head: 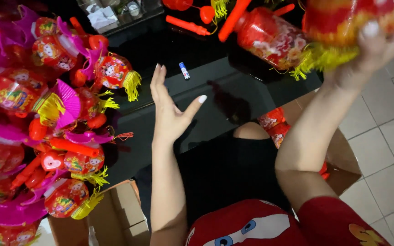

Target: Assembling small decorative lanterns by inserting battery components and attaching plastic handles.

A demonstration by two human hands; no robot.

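Right hand lifting a red lantern, left hand empty over the black counter

Nearest you, cardboard boxes (pixel 119 214) stand open at both sides of your lap. Your left hand (pixel 169 111) is spread flat, fingers straight, holding nothing, above the glossy counter (pixel 233 86). Your right hand (pixel 372 43) is closed round the base of a red-and-gold toy lantern (pixel 347 20), raised at the top right with its yellow tassel (pixel 322 59) hanging just beside a second lantern (pixel 270 36) lying on the counter. Grip the body, not the fringe, and bring the free palm under it for support. Keep clear of the lantern pile (pixel 46 118) at far left and the small blue tube (pixel 184 70) beyond.
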